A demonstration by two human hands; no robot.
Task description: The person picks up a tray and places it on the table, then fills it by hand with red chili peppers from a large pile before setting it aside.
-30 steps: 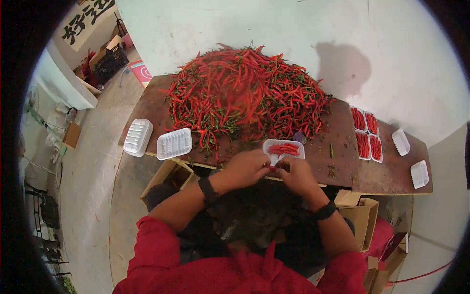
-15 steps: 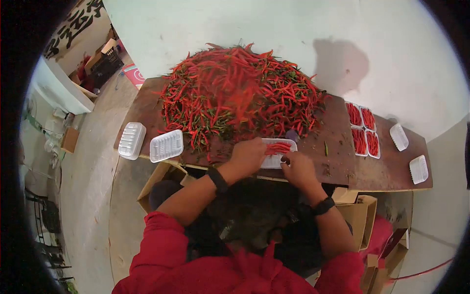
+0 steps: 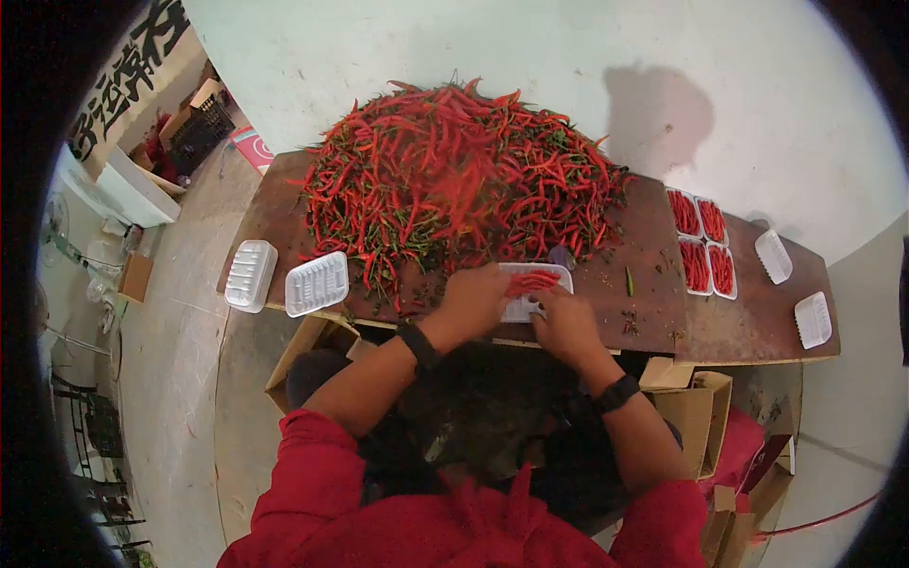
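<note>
Red chili peppers (image 3: pixel 532 281) lie side by side in a white plastic tray (image 3: pixel 565 275) near the table's front edge. My left hand (image 3: pixel 476 299) covers the tray's left end, its fingers closed on the left ends of these peppers. From the right, my right hand (image 3: pixel 568 324) reaches over the tray's front side with curled fingers, the tips touching the peppers' right ends. What lies between those fingertips is hidden. Behind both hands rises a big heap of red chili peppers (image 3: pixel 379 170) with green stems.
White trays (image 3: pixel 251 275) sit at the left edge, another tray (image 3: pixel 317 283) beside them. Filled pepper trays (image 3: pixel 698 269) stand at right, with two more white trays (image 3: pixel 774 257) (image 3: pixel 812 320) beyond. A green pepper (image 3: pixel 630 281) lies on the brown table (image 3: pixel 653 322). Cardboard boxes (image 3: pixel 686 417) stand below.
My right hand has moved slightly left and up, onto the right ends of the peppers, its fingers more closed. My left hand stays at the tray's left end. The view has shifted a little.
</note>
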